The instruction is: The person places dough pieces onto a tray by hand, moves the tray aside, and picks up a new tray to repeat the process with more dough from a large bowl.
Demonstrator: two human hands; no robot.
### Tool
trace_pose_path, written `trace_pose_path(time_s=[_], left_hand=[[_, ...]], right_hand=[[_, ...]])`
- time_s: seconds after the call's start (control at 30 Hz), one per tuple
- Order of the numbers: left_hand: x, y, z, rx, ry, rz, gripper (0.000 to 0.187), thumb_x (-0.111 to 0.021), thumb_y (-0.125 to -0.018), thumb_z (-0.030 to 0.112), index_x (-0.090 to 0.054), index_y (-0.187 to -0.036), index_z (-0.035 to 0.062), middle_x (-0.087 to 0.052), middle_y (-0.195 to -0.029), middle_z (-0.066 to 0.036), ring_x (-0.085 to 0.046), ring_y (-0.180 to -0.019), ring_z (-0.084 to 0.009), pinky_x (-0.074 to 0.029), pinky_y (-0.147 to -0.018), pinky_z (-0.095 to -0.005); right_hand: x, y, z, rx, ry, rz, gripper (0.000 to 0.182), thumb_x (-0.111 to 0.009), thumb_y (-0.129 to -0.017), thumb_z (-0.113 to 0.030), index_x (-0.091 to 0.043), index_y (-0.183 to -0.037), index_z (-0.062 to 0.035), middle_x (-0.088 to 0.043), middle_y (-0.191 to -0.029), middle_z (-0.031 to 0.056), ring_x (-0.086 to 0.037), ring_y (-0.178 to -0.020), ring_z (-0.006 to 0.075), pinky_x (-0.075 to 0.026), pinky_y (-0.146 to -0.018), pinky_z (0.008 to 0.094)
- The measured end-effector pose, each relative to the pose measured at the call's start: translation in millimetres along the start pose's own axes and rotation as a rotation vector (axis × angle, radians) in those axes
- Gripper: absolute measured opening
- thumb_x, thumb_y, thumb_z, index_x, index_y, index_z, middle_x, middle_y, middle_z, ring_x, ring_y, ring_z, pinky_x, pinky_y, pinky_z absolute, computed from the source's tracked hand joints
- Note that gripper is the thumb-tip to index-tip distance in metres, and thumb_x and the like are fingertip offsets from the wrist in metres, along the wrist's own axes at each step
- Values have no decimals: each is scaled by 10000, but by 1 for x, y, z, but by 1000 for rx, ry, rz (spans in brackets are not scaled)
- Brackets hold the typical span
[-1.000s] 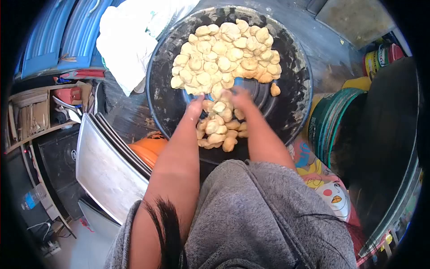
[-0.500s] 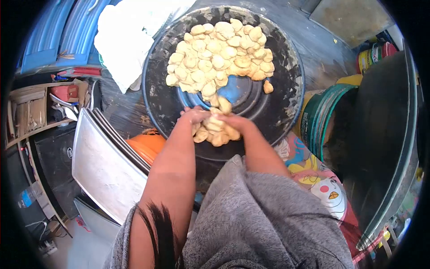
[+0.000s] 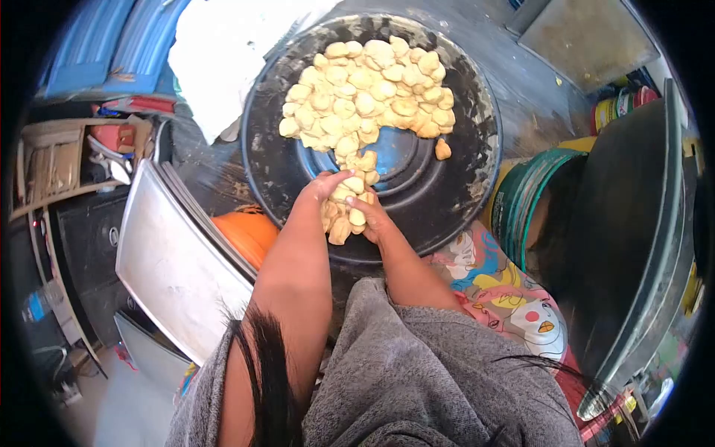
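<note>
Between both hands, at the near side of the round black basin [image 3: 462,182], a small heap of pale, dough-like lumps [image 3: 340,225] is cupped. The left hand [image 3: 319,186] is placed on its left and upper side, thumb laid across the top. The right hand [image 3: 376,217] is set against the right side, thumb angled in over the lumps. Neither hand is spread flat; most fingers are hidden, so how tightly they are closed can't be told.

Just beyond the thumbs, a narrow run of lumps [image 3: 348,147] is seen joining the near heap to a much bigger bed of lumps [image 3: 365,86], which is packed close across the far half of the basin. One lone lump [image 3: 442,150] is left just off the right end of that bed.

Status, judged from the layout: most lumps are gathered in the far bed, which isn't touched by either hand. The smaller share is still split off near side, under the hands, and isn't let go. Shaping or sorting can't be confirmed from this view; no exact fraction can be given.

Outside the rim: white sheeting [image 3: 216,67] is bunched far left, an orange item [image 3: 249,232] is tucked near left, patterned cloth [image 3: 506,294] is spread near right.
</note>
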State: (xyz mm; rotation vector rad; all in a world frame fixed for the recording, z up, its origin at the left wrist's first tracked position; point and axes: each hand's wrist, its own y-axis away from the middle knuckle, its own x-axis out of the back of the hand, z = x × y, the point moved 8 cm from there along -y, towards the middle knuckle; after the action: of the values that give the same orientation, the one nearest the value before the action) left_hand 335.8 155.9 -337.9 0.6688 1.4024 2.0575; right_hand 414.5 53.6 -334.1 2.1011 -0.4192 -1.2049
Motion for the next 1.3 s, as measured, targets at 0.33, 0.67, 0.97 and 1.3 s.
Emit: trace_pose_path(time_s=[0.33,0.67,0.97,1.3], left_hand=[[40,190,126,-530,82,304,739,-702,-733,471,-500,-1231,-37,-571,-1161,-168,-573,-1020,-245,-467,-844,-355],[90,475,50,-969,297,594,567,-640,-801,467,-561,-1108,-2,-627,-984,-144,-605,-855,-196,-480,-741,-312],[158,395,-160,-563,263,954,716,-530,-845,581,-417,-1367,104,-278,-1355,-239,-413,-1220,-359,-370,-1014,-421],[212,399,-192,-727,211,954,352,-661,-828,166,-586,-1148,38,-645,-882,-120,-635,-742,-193,-511,-604,-303]], right_hand=[[-147,88,-137,389,92,-351,598,-684,-760,-44,-421,-1298,-51,-574,-1123,68,-573,-1011,194,-492,-845,325],[-326,274,-111,458,455,-742,672,-788,-681,-80,-454,-1260,-8,-574,-1112,79,-565,-1017,162,-481,-853,300],[-317,240,37,921,1953,-408,848,-642,-675,-675,-426,-1377,-252,-401,-1367,147,-410,-1220,332,-306,-989,493],[-382,263,26,1151,2073,-485,480,-657,-769,-481,-641,-1152,-192,-555,-1199,79,-453,-1175,255,-320,-942,461]])
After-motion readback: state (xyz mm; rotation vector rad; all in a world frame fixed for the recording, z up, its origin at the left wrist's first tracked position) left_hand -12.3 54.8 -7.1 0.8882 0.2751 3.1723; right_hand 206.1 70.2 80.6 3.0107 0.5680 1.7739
